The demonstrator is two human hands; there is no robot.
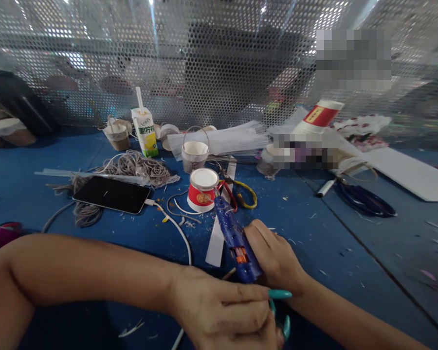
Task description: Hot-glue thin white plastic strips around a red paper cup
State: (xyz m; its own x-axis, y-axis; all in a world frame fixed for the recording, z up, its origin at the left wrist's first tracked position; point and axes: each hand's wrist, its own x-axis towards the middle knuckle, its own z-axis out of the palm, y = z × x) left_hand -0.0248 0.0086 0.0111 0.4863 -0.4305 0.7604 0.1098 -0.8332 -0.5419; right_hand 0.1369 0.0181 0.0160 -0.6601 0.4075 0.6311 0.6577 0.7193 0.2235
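Observation:
My right hand (273, 255) is closed round the handle of a blue hot glue gun (229, 223). Its nozzle points away from me and reaches the side of a small red and white paper cup (199, 199), which stands upside down on the blue table. Below, my left hand (229, 308) is curled near the rear end of the glue gun, with long teal nails showing. Whatever sits between its fingers is hidden. A strip of white paper (216, 243) lies under the glue gun, and red and yellow handled scissors (246, 194) rest just right of the cup.
To the left lie a phone (111, 194) on a white cable and a bundle of grey cord (131, 167). A drink carton (145, 132) and a small handled bucket (195, 154) stand behind. Dark-handled scissors (365, 199) lie right. A perforated metal screen (219, 63) closes the back.

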